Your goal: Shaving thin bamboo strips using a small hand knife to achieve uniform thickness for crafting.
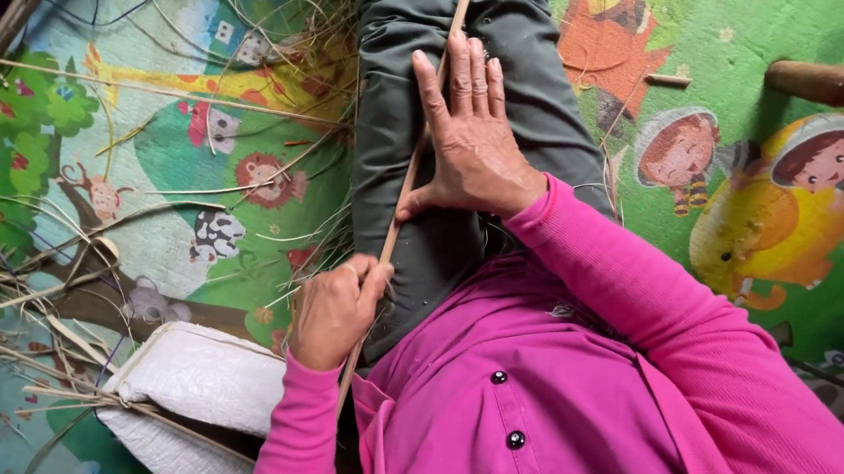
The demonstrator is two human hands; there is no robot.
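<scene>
A long thin cane strip [408,183] runs diagonally along my grey-green trouser leg [400,88], from the top of the view down to my pink top [514,390]. My left hand [335,309] is closed in a fist around the strip's lower part, beside my thigh. My right hand [472,138] lies flat, palm down, on the thigh. It presses the strip against the cloth, and its thumb touches the strip. The strip's middle is hidden under this hand.
I sit on a colourful cartoon play mat [774,239]. Dry straw and loose strips [5,290] litter the left side. A white woven bag [197,380] lies by my left elbow. A brown wooden handle [832,84] pokes in at the right.
</scene>
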